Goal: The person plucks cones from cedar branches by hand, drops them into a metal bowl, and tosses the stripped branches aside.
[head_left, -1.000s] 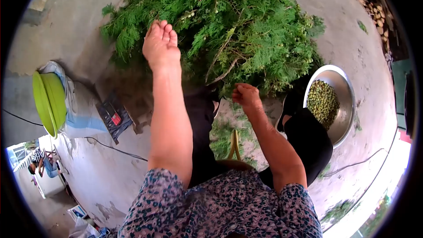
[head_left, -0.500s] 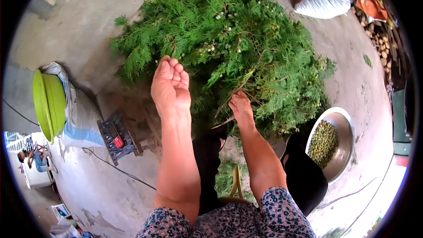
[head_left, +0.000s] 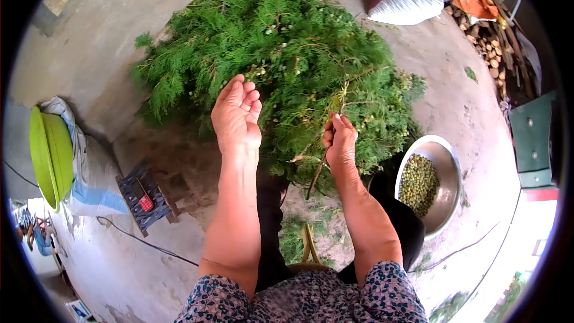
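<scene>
A large heap of green conifer branches (head_left: 251, 48) with small pale cones lies in front of me. My right hand (head_left: 341, 137) is closed around a branch (head_left: 317, 176). Its bare brown stem sticks out below the fist, and its thin, mostly stripped top rises above it. To the left, my left hand (head_left: 238, 113) is held palm up at the near side of the heap, fingers loosely curved and partly apart. Nothing shows in its palm. At right, a metal basin (head_left: 445, 197) holds many small green cones (head_left: 418, 185).
A small stool (head_left: 143, 194) with a red-keyed object on it stands at left, by a lime-green tub (head_left: 54, 155) and a sack (head_left: 98, 173). A white sack (head_left: 406, 0) and stacked firewood (head_left: 487, 51) are at the back right. A cable (head_left: 149, 248) crosses the floor.
My right hand has drawn the branch away from the heap and turned it more upright. My left hand stays palm up, slightly turned. The whole view has shifted, so the surroundings appear further left.
</scene>
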The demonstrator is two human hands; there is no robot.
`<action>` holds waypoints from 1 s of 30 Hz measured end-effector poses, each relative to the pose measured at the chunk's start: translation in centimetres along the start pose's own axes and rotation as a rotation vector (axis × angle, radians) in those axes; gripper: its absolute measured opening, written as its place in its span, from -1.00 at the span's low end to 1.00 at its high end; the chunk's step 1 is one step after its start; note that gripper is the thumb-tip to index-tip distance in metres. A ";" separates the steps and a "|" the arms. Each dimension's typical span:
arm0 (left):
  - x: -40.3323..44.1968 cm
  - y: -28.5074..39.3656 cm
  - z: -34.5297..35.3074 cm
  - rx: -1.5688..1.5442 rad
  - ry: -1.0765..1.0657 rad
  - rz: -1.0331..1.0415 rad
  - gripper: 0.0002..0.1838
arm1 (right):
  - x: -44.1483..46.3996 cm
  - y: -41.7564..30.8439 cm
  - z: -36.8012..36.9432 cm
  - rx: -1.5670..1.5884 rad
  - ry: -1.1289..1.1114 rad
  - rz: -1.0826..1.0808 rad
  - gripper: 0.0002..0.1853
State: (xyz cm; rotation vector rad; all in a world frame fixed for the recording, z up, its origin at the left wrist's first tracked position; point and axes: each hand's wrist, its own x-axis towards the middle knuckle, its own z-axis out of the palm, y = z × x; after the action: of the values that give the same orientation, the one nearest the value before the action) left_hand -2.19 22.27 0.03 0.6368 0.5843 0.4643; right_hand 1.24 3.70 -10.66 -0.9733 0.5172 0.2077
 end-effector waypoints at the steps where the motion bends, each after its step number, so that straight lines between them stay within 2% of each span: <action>1: -0.4 -0.5 0.4 0.027 -0.037 -0.026 -0.84 | -0.4 -1.1 -0.3 -0.034 -0.002 -0.052 -0.87; 5: -2.1 -2.8 1.9 0.189 -0.163 -0.096 -0.84 | -2.7 -4.4 -1.8 -0.112 -0.029 -0.194 -0.86; 9: -4.0 -5.1 3.7 0.332 -0.299 -0.097 -0.82 | -6.0 -6.7 -3.2 -0.159 -0.055 -0.243 -0.85; 12: -5.5 -7.0 5.2 0.495 -0.533 0.011 -0.78 | -8.7 -7.8 -4.4 -0.241 -0.067 -0.263 -0.86; 14: -6.8 -8.2 6.4 0.556 -0.600 0.065 -0.77 | -9.6 -7.5 -5.8 -0.283 -0.035 -0.254 -0.86; 16: -7.1 -10.2 6.8 0.551 -0.697 0.032 -0.51 | -10.8 -7.4 -6.9 -0.364 -0.005 -0.275 -0.86; 18: -7.5 -11.6 8.0 0.702 -0.803 0.100 -0.28 | -11.3 -6.5 -8.4 -0.387 0.031 -0.252 -0.87; 19: -8.4 -11.5 9.1 0.830 -0.825 0.072 -0.05 | -11.2 -5.8 -9.2 -0.479 0.034 -0.328 -0.86; 20: -8.8 -12.5 9.6 0.736 -0.855 -0.052 0.18 | -11.1 -5.4 -9.9 -0.572 0.037 -0.405 -0.83; 22: -9.6 -14.3 9.9 0.849 -0.886 0.059 0.34 | -11.1 -5.0 -10.6 -0.558 0.046 -0.349 -0.80; 23: -9.8 -15.4 9.8 0.850 -0.875 0.075 0.41 | -11.0 -4.9 -10.8 -0.623 0.050 -0.420 -0.80; 24: -9.7 -16.6 9.6 0.942 -0.848 0.276 0.37 | -10.8 -4.9 -10.9 -0.688 0.054 -0.492 -0.80; 25: -10.3 -16.7 9.9 0.921 -0.752 0.303 0.33 | -10.8 -5.2 -10.9 -0.761 0.040 -0.641 -0.78; 26: -10.8 -16.9 10.2 0.896 -0.658 0.327 0.29 | -10.9 -5.4 -10.8 -0.753 0.040 -0.641 -0.78; 27: -10.6 -17.4 10.1 0.912 -0.559 0.474 0.14 | -11.0 -5.6 -10.7 -0.810 0.057 -0.688 -0.77; 30: -10.1 -16.8 10.2 0.452 -0.477 0.249 -0.16 | -11.0 -6.4 -10.7 -0.899 0.076 -0.776 -0.74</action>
State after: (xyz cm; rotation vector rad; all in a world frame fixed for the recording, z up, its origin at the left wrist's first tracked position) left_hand 0.43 0.33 -0.79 1.2202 0.1491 0.3937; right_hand -9.16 -8.08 -5.23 -1.9884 0.0547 -0.3346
